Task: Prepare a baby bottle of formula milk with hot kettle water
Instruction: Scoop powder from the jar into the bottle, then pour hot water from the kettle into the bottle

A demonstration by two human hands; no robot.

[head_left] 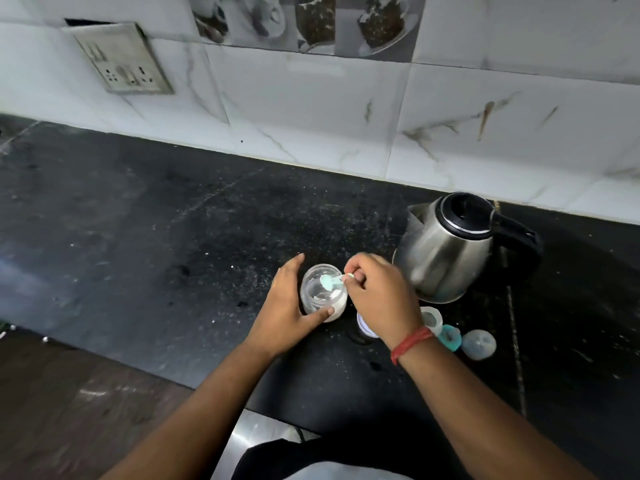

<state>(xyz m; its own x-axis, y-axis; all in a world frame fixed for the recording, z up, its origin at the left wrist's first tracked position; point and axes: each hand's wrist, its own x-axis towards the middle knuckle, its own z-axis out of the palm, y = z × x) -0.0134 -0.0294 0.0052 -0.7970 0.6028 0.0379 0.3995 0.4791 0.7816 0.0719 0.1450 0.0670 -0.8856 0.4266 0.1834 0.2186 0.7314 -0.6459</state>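
Near the front edge of a speckled black stone counter (138,237), a left hand (287,306) wraps a clear round bottle (320,292) holding white powder, while the right hand (377,292) pinches a pale green plastic scoop (330,281) over its mouth. Bottle parts (450,336) lie just right; a steel kettle (446,251) stands toward the counter's back edge.

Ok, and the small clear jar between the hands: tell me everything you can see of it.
The jar is small, round and clear, glass or plastic, standing upright and lidless on the black counter. White powder lies in its bottom and clings to the wall. The left hand grips its side, thumb across the near face. The right hand pinches a pale green scoop whose bowl sits at the jar's mouth. The steel kettle stands apart to its right.
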